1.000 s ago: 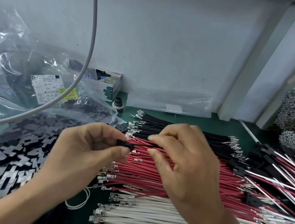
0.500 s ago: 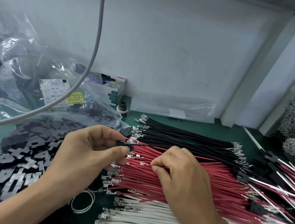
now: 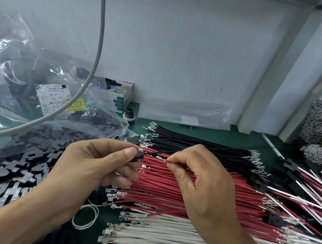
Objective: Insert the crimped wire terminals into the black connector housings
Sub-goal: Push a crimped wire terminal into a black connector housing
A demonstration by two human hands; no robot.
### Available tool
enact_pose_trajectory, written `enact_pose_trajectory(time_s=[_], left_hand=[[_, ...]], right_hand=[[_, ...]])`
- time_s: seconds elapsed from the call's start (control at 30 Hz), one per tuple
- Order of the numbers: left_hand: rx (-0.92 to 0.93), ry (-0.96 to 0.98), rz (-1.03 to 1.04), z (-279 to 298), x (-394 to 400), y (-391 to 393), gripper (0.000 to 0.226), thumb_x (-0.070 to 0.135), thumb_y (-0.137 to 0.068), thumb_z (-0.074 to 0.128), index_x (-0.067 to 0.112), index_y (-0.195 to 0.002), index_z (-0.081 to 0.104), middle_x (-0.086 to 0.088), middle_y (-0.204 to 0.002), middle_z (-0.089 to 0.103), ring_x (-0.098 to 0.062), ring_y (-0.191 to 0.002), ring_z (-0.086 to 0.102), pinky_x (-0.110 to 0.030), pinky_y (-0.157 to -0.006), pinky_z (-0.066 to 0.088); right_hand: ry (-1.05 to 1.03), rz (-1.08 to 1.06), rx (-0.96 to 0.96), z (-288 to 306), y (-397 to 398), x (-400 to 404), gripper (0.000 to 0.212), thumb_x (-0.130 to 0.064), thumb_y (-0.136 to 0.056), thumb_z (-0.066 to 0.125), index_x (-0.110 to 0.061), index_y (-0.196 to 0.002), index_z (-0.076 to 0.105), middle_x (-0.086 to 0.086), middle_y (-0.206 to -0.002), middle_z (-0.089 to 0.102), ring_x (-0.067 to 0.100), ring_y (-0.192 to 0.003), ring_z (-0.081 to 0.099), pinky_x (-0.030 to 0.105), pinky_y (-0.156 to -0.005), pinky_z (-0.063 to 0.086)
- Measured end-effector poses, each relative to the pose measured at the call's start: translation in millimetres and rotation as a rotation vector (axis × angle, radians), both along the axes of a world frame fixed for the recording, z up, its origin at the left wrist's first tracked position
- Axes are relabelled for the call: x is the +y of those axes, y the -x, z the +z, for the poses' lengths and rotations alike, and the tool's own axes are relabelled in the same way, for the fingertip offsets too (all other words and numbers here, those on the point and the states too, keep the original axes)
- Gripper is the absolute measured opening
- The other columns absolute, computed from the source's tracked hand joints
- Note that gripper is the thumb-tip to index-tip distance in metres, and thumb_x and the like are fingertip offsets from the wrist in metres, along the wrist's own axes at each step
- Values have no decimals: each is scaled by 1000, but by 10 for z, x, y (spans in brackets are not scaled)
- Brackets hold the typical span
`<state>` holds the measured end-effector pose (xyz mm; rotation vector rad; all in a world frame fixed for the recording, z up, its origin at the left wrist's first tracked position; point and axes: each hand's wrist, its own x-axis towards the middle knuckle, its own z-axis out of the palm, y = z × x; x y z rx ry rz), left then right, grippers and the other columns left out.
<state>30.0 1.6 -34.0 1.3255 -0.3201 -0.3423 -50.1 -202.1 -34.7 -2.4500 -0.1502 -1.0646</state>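
Pinching a black housing [image 3: 139, 157] between thumb and fingers, the left hand [image 3: 96, 166] hides most of it, so its slots cannot be made out, though a black wire [image 3: 160, 152] already runs from it toward the right. Just beside it, the right hand [image 3: 201, 181] pinches a red wire [image 3: 163, 215] behind its terminal [image 3: 161, 159], the wire's middle hidden under the palm. Half a second ago that hand was lower, down on the red bundle [image 3: 187, 195]; it has since lifted the terminal level with the housing.
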Motion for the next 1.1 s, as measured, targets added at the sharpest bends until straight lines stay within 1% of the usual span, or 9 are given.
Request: enact_pose_trajectory(time_s=[0.13,0.3,0.37,0.47,0.63,0.8,0.87,0.97,1.1], left_hand=[[40,29,31,5,-12,-6,35,31,-67,82,7,-92,81,-25,-88,76,-26,-67,74,-26,-57,60],[76,41,-5,10,-23,0,36,30,-68,86,5,-93,81,-26,-90,76,-25,-66,73,-26,-58,60],[87,50,-33,12,-14,-3,43,33,-65,93,4,-94,81,-26,-91,76,-25,-66,74,-27,-58,60],[105,68,-83,11,-5,-6,58,41,-56,94,2,-97,80,-27,-91,76,-25,-67,74,-27,-59,61],[124,71,-144,-8,-13,-5,52,36,-62,88,1,-99,79,-27,-92,75,-25,-68,75,-28,-59,61],[136,92,-172,-8,2,-11,63,39,-56,97,-1,-101,78,-28,-94,75,-25,-68,75,-28,-60,62],[143,92,-176,3,6,-7,68,42,-52,99,-1,-101,78,-28,-95,75,-25,-68,75,-28,-60,62],[131,74,-177,18,3,9,70,45,-48,101,-1,-98,79,-28,-92,75,-26,-68,75,-28,-59,62],[131,47,-161,8,-12,45,66,41,-50,100,-1,-96,79,-28,-89,75,-28,-67,75,-29,-59,62]], right_hand=[[-56,63,-30,5,-7,-3,4,-23,-92,69,-20,-91,72,-15,-90,63,8,-88,63,26,-74,52],[-86,100,-38,7,6,18,4,-16,-87,77,-16,-88,73,-11,-88,63,13,-86,64,31,-73,52],[-83,113,-54,12,10,21,2,-16,-88,76,-15,-89,74,-11,-88,63,14,-86,64,31,-73,52],[-66,109,-72,21,13,23,4,-18,-89,73,-15,-90,76,-9,-87,62,15,-84,63,32,-71,52],[42,84,-106,21,13,50,9,-21,-91,71,-14,-90,76,-6,-86,62,15,-80,62,34,-66,52],[106,71,-93,25,27,73,8,-22,-92,70,-16,-91,76,-8,-86,62,15,-79,61,34,-62,51],[161,68,-90,29,36,73,2,-16,-90,75,-15,-92,76,-6,-86,62,16,-77,59,35,-60,50],[328,27,-125,66,52,77,9,-2,-87,76,-10,-89,74,0,-83,62,20,-72,55,37,-55,47],[424,29,-165,93,61,125,11,-2,-91,69,-7,-82,71,4,-77,59,23,-67,51,40,-55,44]])
